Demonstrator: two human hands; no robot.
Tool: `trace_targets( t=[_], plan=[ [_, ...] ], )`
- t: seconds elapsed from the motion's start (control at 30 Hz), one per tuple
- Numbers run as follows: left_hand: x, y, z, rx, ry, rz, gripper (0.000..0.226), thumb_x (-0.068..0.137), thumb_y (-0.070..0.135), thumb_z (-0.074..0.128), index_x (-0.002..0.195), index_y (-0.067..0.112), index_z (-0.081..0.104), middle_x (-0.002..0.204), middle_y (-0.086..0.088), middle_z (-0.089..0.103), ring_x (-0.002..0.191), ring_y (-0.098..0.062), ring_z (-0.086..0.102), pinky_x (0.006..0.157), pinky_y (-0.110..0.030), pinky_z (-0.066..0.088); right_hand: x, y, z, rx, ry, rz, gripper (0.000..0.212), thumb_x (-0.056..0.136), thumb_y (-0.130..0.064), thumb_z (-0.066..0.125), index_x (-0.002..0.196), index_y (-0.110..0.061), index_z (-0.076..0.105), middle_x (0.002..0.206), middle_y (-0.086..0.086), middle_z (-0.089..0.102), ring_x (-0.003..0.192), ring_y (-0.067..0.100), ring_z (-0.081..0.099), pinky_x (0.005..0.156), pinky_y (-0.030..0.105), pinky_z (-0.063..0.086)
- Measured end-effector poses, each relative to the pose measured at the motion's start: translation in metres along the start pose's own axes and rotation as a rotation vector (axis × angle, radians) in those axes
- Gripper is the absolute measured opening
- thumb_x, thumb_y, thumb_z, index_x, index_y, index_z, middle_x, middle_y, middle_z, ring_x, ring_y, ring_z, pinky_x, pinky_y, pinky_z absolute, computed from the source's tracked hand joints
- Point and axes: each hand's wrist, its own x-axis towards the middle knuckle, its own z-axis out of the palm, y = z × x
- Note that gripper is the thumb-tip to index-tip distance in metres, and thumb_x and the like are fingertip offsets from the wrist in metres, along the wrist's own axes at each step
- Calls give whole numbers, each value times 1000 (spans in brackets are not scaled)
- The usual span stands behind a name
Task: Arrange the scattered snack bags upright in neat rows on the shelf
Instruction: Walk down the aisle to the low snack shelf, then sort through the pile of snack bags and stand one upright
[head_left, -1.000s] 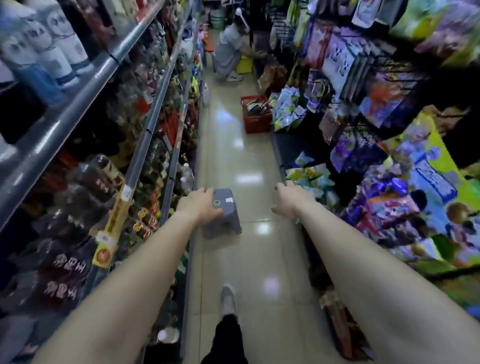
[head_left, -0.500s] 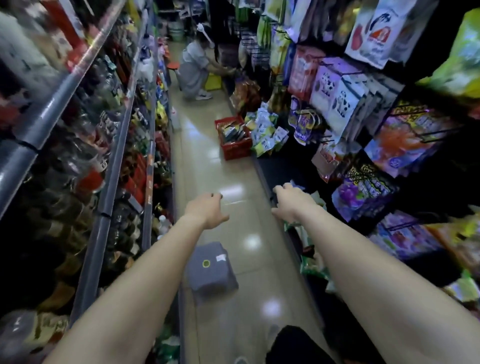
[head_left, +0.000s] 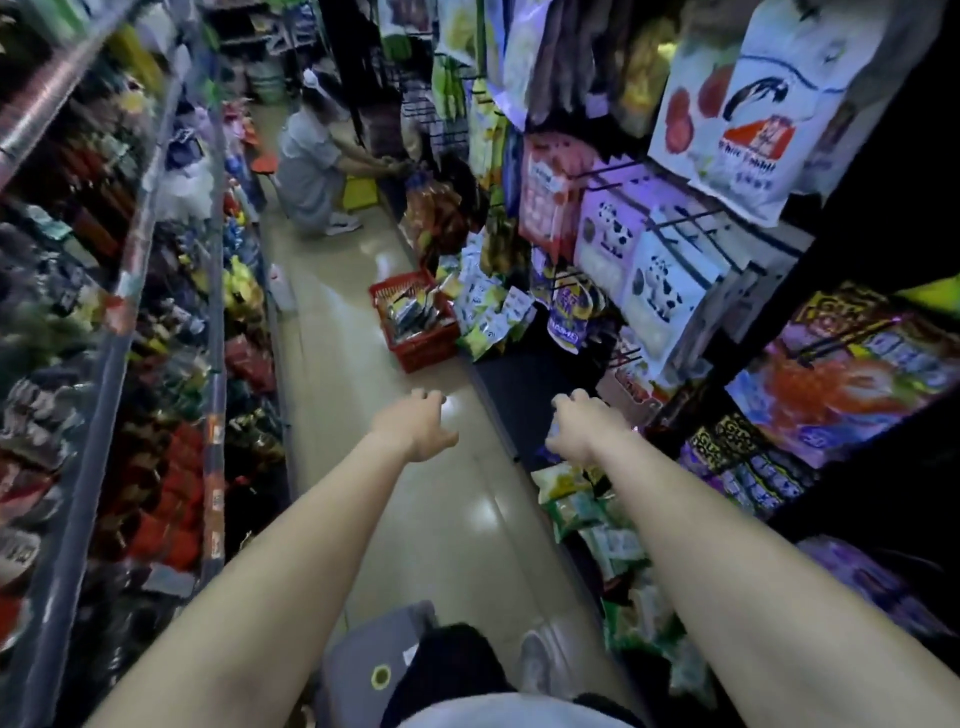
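the shiny tiled floor (head_left: 332, 415) carries a red basket (head_left: 415, 332) full of packets and a grey stool (head_left: 363, 660). on the low dark shelf (head_left: 524, 384) at right, snack bags (head_left: 576, 499) lie scattered.

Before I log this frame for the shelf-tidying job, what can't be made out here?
- Head view: left shelf goods are motion-blurred; labels unreadable.
- Grey plastic step stool is partly hidden by the wearer's dark-trousered leg.
- Red plastic basket: contents too small to identify.
- Green snack bags on the low right shelf are partly hidden by the right forearm.
- Both hands are seen from behind; palms hidden.
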Motion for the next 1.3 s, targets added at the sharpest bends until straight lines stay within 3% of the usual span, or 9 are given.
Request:
trace_targets(
  t=[0.3,0.43,0.53,0.67,0.77,0.87,1.0,1.13,1.3],
  plan=[
    [144,61,-33,164,-69,288,66,84,56,54,140,23,41,134,-8,49,122,-33,51,93,-46,47,63,61,-19,175,6,224,60,87,-45,53,138,-14,45,143,13,42,126,38,47,98,48,45],
    [209,94,-35,266,-130,481,69,85,56,58,141,21,40,133,-8,48,119,-33,53,92,-48,48,70,86,-14,263,51,428,63,89,-45,62,140,-17,41,144,10,41,124,37,49,90,46,49],
    [247,122,-42,337,-142,674,71,86,57,57,145,23,37,143,-7,44,126,-32,50,97,-48,47,65,102,-14,351,76,617,62,92,-40,61,144,-15,38,145,13,38,121,38,49,89,46,50],
    [271,153,-60,417,-177,923,65,88,53,58,141,20,41,137,-10,48,122,-33,53,95,-47,48,31,102,-13,480,130,874,70,87,-48,64,144,-16,39,148,14,40,128,36,46,98,45,47],
    [266,172,-63,453,-218,1109,61,86,55,55,134,19,46,126,-11,51,117,-34,54,92,-46,48,1,90,-6,540,153,1002,82,90,-50,61,153,-12,27,159,15,26,139,37,37,105,47,42],
    [248,191,-53,497,-288,1230,63,84,57,50,135,20,46,133,-9,52,119,-31,52,93,-44,48,-25,72,4,585,170,1129,79,89,-48,63,152,-13,30,160,14,26,135,36,43,101,44,46],
    [207,205,-27,518,-394,1324,71,89,58,50,149,23,32,154,-10,34,130,-30,45,96,-42,47,-50,45,24,587,115,1271,78,93,-44,62,155,-17,24,160,11,25,128,33,49,94,41,50],
    [172,209,13,540,-400,1338,76,94,55,48,156,24,17,162,-10,17,139,-32,37,103,-43,43,-72,41,64,665,147,1258,75,90,-46,60,152,-17,30,154,13,32,130,36,44,101,44,45],
    [182,226,126,577,-379,1284,76,93,57,48,153,18,25,156,-12,28,131,-36,44,97,-42,46,-58,67,175,682,52,1185,67,88,-46,61,144,-16,40,141,12,41,122,34,47,95,44,48]
  ],
)
